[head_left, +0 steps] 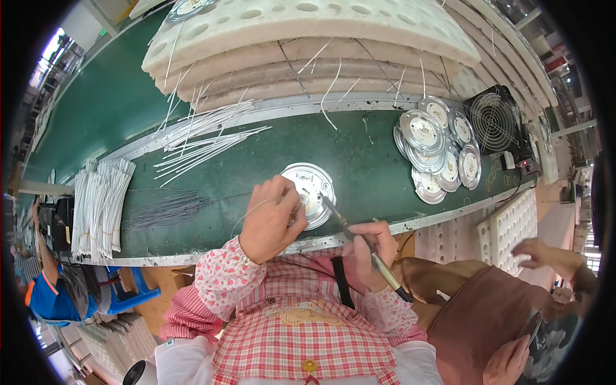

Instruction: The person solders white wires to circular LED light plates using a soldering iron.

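A round silver metal disc with a white circuit board [312, 178] lies on the green bench in front of me. My left hand [273, 218] is closed in a pinch at the disc's left side, on a thin wire [240, 220] that loops out beside the fingers. Its fingers hide the wire's end. My right hand [374, 251] grips a soldering iron [387, 274] like a pen, with its tip at the right part of the board. Whether the tip touches cannot be made out. Left of my left hand lies a bunch of dark grey wires [168, 209].
Bundled white wires [102, 208] stand at the left, with loose white wires [208, 146] behind. Stacked similar discs [425, 133] and a black fan [493, 119] sit at the right. Perforated foam slabs [308, 32] line the back. Another person's hand [536, 253] is at the right.
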`<action>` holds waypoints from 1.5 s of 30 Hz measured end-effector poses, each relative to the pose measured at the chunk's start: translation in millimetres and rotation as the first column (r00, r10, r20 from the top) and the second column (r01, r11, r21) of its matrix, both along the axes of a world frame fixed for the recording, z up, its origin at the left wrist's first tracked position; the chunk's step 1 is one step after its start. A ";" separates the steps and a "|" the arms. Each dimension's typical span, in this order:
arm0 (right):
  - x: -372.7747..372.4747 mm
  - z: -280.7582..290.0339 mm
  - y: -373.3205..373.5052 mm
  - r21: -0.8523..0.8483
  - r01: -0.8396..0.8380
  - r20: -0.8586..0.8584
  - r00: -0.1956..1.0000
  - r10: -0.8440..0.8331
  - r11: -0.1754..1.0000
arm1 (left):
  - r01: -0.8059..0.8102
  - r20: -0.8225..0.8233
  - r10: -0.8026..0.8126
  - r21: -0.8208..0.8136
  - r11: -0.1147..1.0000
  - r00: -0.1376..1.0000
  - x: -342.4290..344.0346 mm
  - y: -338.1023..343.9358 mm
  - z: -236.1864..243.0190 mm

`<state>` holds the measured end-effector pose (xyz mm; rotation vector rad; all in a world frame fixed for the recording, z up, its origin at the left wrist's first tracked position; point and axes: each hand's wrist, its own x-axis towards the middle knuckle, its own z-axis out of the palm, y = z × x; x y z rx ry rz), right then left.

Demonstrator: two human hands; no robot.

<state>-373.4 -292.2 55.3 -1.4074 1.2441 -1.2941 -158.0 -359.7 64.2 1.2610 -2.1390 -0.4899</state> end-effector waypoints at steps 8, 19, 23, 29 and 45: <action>0.4 -4.2 -4.5 0.096 -0.117 0.026 0.993 0.115 0.988 | -0.010 0.010 0.010 -0.002 1.000 1.000 -1.0 0.0 -0.9; 5.1 -3.1 -7.3 0.082 -0.086 0.040 0.996 0.083 0.993 | -0.036 0.040 0.038 -0.039 0.999 0.998 -5.4 -0.6 -2.5; 4.9 -2.4 -6.6 0.115 -0.079 0.034 0.997 0.076 0.990 | -0.034 0.082 0.036 -0.030 0.999 0.996 -6.1 -1.3 0.3; 8.8 -6.8 -4.6 0.037 -0.052 -0.080 0.995 0.055 0.998 | -0.069 -0.143 0.079 0.074 0.995 0.987 5.9 -8.8 -7.8; 1.8 -6.2 20.0 -0.163 0.157 0.021 0.988 -0.156 0.974 | -0.019 -0.008 0.019 0.027 0.999 1.000 -2.5 -14.7 3.1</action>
